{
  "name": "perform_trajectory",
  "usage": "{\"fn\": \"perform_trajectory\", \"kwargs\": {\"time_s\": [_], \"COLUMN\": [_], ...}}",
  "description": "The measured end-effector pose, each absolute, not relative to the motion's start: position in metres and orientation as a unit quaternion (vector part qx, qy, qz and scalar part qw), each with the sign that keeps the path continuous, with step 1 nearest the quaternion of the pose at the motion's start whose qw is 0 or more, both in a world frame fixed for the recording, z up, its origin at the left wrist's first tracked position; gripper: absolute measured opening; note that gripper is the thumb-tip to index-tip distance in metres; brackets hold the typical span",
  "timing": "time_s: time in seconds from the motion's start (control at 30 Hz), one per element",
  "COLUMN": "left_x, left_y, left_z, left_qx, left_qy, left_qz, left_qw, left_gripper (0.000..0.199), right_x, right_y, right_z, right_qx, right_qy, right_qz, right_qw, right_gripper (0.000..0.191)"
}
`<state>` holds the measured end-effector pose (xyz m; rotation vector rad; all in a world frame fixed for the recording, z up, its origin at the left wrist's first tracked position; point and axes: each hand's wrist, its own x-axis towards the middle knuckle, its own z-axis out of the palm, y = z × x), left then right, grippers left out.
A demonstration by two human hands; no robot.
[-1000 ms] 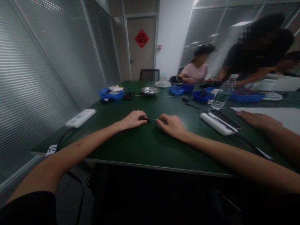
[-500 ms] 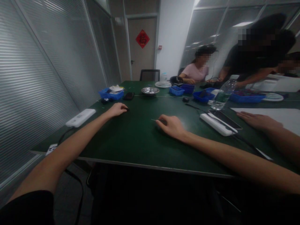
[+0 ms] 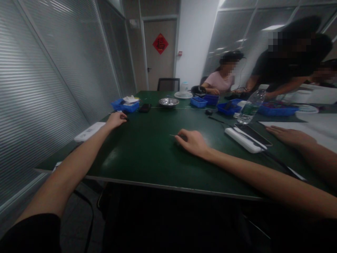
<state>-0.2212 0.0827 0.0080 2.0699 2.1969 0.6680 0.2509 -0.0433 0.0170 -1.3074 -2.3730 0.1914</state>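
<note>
My left hand (image 3: pixel 116 119) is stretched far out to the left over the dark green table (image 3: pixel 147 158). Its fingers are pinched on a small black part (image 3: pixel 127 119), close to the blue bin (image 3: pixel 123 106) and some small dark bits on the table. My right hand (image 3: pixel 191 141) rests on the table near the middle. It pinches a thin pale pin (image 3: pixel 172 135) whose tip points left. The two hands are well apart.
A white power bank (image 3: pixel 89 131) lies at the left edge, with a cable hanging off. Farther back are a steel bowl (image 3: pixel 168 102), several blue bins (image 3: pixel 198 101) and a water bottle (image 3: pixel 251 105). Another person's hand (image 3: pixel 289 135) rests by a phone (image 3: pixel 252 134) at the right. Two people work at the far side.
My left hand has drawn away from my right hand, sliding left and away toward the blue bin with the small black part. My right hand has stayed put with the pin.
</note>
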Motion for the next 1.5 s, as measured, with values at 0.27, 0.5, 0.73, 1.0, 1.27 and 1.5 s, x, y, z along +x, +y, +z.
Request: {"fn": "perform_trajectory", "kwargs": {"time_s": [0.27,0.5,0.73,1.0,1.27,1.5], "left_x": [-0.222,-0.213,-0.211,-0.233,-0.240,-0.222], "left_y": [0.081,0.077,0.078,0.093,0.096,0.087], "left_z": [0.008,0.017,0.016,0.011,0.002,0.008], "left_qx": [0.713,0.729,0.705,0.640,0.617,0.703], "left_qy": [0.678,0.669,0.683,0.719,0.736,0.687], "left_qz": [0.169,0.123,0.187,0.262,0.261,0.181], "left_qw": [-0.057,-0.075,-0.038,0.072,0.094,-0.044], "left_gripper": [0.030,0.028,0.024,0.029,0.030,0.021], "right_x": [0.251,0.251,0.251,0.252,0.252,0.251], "right_y": [-0.044,-0.043,-0.044,-0.045,-0.044,-0.044], "right_z": [0.017,0.015,0.017,0.017,0.016,0.015], "right_qx": [-0.460,-0.460,-0.462,-0.455,-0.455,-0.456], "right_qy": [-0.859,-0.859,-0.859,-0.863,-0.862,-0.864], "right_qz": [0.066,0.060,0.065,0.068,0.059,0.052], "right_qw": [0.215,0.217,0.210,0.208,0.214,0.206], "right_gripper": [0.036,0.035,0.035,0.035,0.034,0.035]}}
